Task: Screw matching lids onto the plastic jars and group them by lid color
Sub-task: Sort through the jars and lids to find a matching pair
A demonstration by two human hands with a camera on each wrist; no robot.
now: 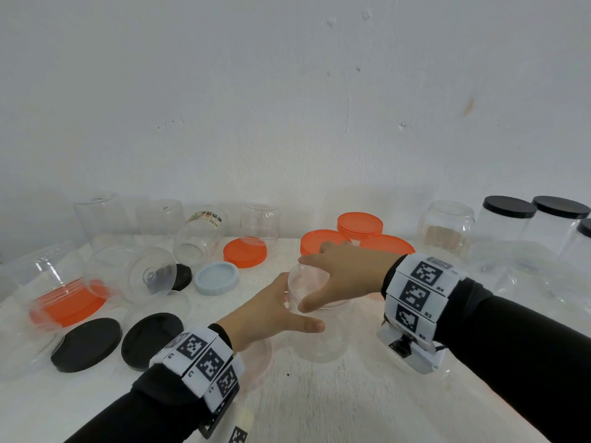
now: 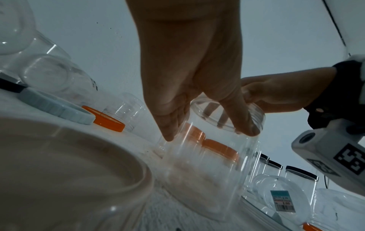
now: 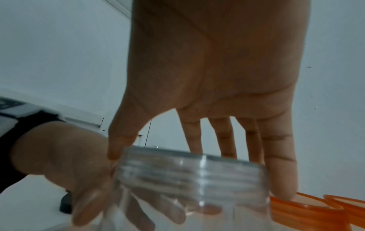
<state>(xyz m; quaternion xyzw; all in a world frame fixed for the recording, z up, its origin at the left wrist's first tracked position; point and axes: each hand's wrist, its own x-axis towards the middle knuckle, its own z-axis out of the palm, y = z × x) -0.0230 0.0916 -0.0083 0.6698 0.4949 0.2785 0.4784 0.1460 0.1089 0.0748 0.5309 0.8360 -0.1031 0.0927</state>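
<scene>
Lidless clear jar (image 1: 315, 314) gripped by left hand (image 1: 268, 314), right hand (image 1: 345, 276) grasping its rim.

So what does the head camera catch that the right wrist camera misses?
Only the head view shows the spread: black lids, a pale blue lid, black-lidded jars far right. Only the right wrist view shows the screw threads on the jar's neck close up. Both show the left hand and right hand holding the clear jar, with orange lids behind.

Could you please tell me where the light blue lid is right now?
In the head view, the light blue lid lies on the table left of centre, between a black lid and an orange lid.
</scene>
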